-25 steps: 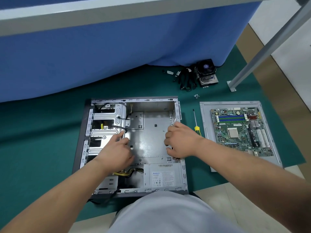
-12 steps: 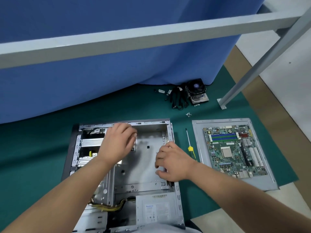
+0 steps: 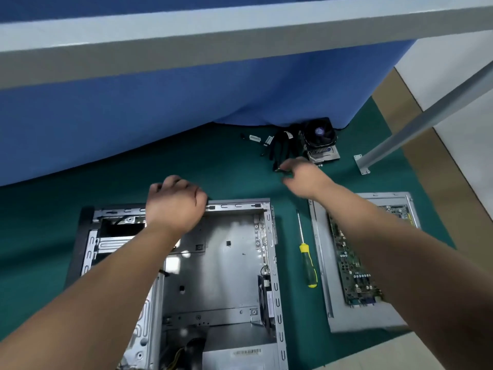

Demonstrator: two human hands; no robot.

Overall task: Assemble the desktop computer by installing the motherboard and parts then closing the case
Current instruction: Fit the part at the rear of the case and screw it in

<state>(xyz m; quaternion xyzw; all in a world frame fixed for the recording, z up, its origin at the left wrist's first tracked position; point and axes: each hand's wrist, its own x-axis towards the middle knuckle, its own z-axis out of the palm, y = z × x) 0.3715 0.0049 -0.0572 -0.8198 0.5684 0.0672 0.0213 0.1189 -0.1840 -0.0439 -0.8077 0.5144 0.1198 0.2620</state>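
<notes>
The open grey computer case (image 3: 240, 205) lies flat on the green mat, its motherboard bay bare. My left hand (image 3: 176, 204) sits on the case's far rim with fingers curled over the edge. The green motherboard (image 3: 346, 263) lies on a grey panel (image 3: 320, 236) to the right of the case, partly hidden by my right forearm. My right hand (image 3: 301, 177) reaches beyond the case to the bundle of black cables (image 3: 282, 145); its fingers are spread and blurred, right at a cable end. A CPU cooler (image 3: 318, 137) stands behind the cables.
A yellow-handled screwdriver (image 3: 308, 265) lies between the case and the panel. The power supply (image 3: 240, 356) fills the case's near end. A blue cloth (image 3: 133, 116) hangs from the table behind, and a slanted metal leg (image 3: 426, 121) stands at the right.
My right hand left the case's right wall and moved far forward to the cables. My left hand shifted from inside the case to its far rim. The view moved closer.
</notes>
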